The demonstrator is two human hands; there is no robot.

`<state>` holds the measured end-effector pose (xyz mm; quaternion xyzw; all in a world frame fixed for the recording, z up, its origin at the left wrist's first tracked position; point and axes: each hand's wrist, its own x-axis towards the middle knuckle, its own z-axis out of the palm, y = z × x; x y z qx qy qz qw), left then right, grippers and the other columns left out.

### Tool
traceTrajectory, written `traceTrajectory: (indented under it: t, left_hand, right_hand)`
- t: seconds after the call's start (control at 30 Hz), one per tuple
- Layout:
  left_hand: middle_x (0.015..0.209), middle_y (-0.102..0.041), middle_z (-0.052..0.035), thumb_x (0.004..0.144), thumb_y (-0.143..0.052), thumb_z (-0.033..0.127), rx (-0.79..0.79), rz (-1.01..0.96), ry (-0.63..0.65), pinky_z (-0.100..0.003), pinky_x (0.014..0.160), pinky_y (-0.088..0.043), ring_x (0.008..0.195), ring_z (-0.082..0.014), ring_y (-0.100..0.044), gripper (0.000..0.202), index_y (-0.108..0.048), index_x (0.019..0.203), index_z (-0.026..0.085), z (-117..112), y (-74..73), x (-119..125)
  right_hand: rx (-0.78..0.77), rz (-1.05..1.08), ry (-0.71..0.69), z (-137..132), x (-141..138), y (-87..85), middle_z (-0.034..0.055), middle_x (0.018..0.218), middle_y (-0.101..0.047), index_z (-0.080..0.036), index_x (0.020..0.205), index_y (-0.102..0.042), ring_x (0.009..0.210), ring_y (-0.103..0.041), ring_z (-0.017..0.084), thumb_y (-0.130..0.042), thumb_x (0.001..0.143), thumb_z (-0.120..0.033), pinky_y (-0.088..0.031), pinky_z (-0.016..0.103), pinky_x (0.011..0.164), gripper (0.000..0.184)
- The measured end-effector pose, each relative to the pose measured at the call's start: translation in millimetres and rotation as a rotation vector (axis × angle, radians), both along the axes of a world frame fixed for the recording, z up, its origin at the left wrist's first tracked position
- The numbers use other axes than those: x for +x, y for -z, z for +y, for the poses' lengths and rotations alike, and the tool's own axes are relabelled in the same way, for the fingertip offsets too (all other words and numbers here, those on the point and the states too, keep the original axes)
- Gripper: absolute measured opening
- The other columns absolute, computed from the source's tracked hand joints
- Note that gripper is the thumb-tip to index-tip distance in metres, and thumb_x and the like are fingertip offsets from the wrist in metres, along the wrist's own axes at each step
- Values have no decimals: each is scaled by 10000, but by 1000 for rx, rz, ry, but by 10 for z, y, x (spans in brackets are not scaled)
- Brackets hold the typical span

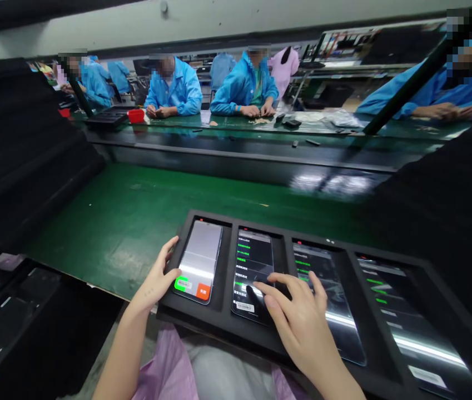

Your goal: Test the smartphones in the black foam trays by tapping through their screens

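Lower centre, left hand (157,280) gripping the black tray (227,261), right hand (298,308) (fingers loosely spread!) over its second-from-left smartphone (246,268).

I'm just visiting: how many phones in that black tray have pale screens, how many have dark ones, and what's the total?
Phone with a pale screen: 1
Phones with dark screens: 3
Total in the black tray: 4

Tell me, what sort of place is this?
Probably an electronics factory or workshop: a black tray holds four phones with lit screens, a green workbench spreads beyond it, and people in blue tops work along another bench.
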<state>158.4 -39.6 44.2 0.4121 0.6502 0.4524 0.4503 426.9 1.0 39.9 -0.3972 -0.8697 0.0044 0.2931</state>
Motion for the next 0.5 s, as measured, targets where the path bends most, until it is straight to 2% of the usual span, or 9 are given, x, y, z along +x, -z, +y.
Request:
traceTrajectory:
  t: [0.23,0.4,0.5]
  left_hand:
    - [1505,-243,-120,602,-490,191,8,-20,23,-387,1128,-193,1390,-240,-201,814,-242,1376,160,198,-40,-17]
    - [1506,-248,-98,586,-483,167,19,-15,67,-378,1124,-206,1382,-230,-222,837,-232,1385,176,134,-45,-14]
    - [1506,-257,-73,586,-478,139,23,-9,83,-385,1123,-211,1381,-226,-225,842,-234,1389,207,67,-38,-18]
  right_hand:
    - [21,-39,-21,70,113,90,11,841,-579,-264,975,-651,816,-563,155,-356,922,-268,-142,488,1060,299]
    - [6,-46,-30,83,145,114,4,826,-575,-277,1035,-645,797,-560,152,-349,916,-258,-147,477,1054,319]
    - [-7,-40,-53,78,126,96,1,816,-563,-265,1001,-645,788,-561,150,-348,916,-250,-148,472,1052,309]
